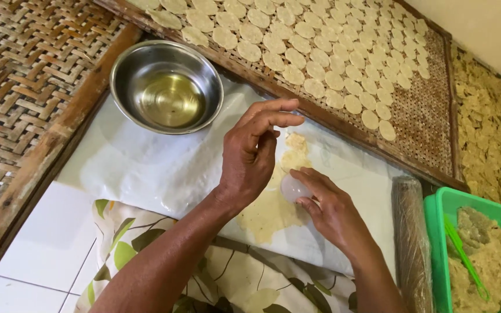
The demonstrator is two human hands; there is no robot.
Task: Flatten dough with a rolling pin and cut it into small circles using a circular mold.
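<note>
Dough [273, 203], rolled into a thin pale sheet, lies on the white plastic sheet [158, 168] at the centre of the view. The right hand [326, 206] presses a small clear round cutter [293, 188] onto the sheet's middle, fingers curled over it. The left hand [253, 153] hovers just at 10 o'clock of the cutter, half open; thumb and forefinger seem to pinch a thin cut disc, though I cannot tell for sure. A steel bowl [166, 87] with oil sits at 10 o'clock. Woven trays [418, 110] covered with round discs [320, 52] run from 12 to 2 o'clock. A green tub [439, 232] of dough stands at 4 o'clock, beside a wrapped rolling pin [410, 243].
</note>
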